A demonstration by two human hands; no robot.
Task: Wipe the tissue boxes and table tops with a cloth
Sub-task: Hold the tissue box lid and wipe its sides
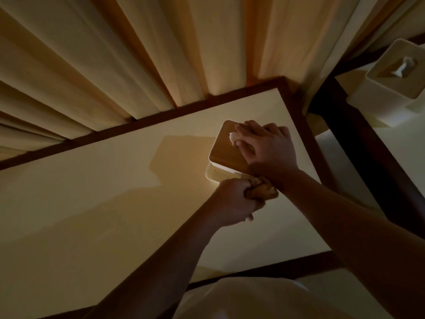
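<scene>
nearest to the camera, a white garment [241,300] is seen at the lower edge, just in front of the near rail of a cream table top framed in dark brown wood [92,215]. both bare forearms are stretched out over this surface. the left hand [236,201] is closed tightly round a crumpled brown cloth [264,189], which is bunched in the fist and held against the near side of a rectangular tissue box with a white base and a flat wooden lid [230,153]. the box stands on the table top near its far right corner, and a long shadow is cast from it to the left. the right hand [269,146] is laid on the lid from the right, its fingers fairly straight and spread, pressing down rather than curling round anything. a small white tissue [232,137] is seen poking up from the lid at the fingertips; whether it is pinched cannot be told.

behind the table's far rail, long pleated cream curtains [115,54] hang in deep folds. further to the right, across a dark gap, a second cream table with a dark frame [391,139] is seen, and on it stands a tall white square tissue box [391,88] with a twist of tissue [404,65] rising from its top.
</scene>
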